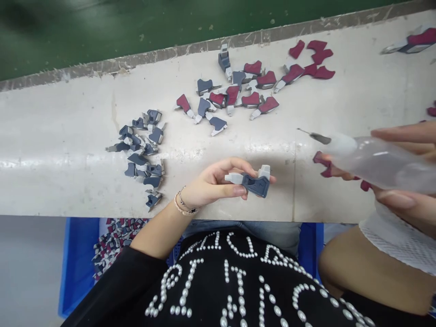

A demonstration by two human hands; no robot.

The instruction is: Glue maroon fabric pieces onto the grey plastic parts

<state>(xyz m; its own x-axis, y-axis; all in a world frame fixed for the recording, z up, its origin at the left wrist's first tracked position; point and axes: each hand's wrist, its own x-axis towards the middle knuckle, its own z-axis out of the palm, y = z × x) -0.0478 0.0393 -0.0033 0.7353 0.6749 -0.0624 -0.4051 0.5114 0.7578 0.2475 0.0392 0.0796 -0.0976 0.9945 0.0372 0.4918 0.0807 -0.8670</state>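
Two hands busy here: left hand (213,184) pinches a navy plastic part (254,185), long axis running sideways, while right hand (405,159) wraps a translucent squeeze bottle (378,163), its metal needle nozzle (313,135) pointing left, up and right of the part, not touching

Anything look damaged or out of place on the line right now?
The far edge of the white conveyor belt looks damaged: a worn brownish strip with ragged, frayed bits runs along it, unlike the smoother surface near the left hand. The loose grey and maroon parts lie scattered, but none looks obviously broken.
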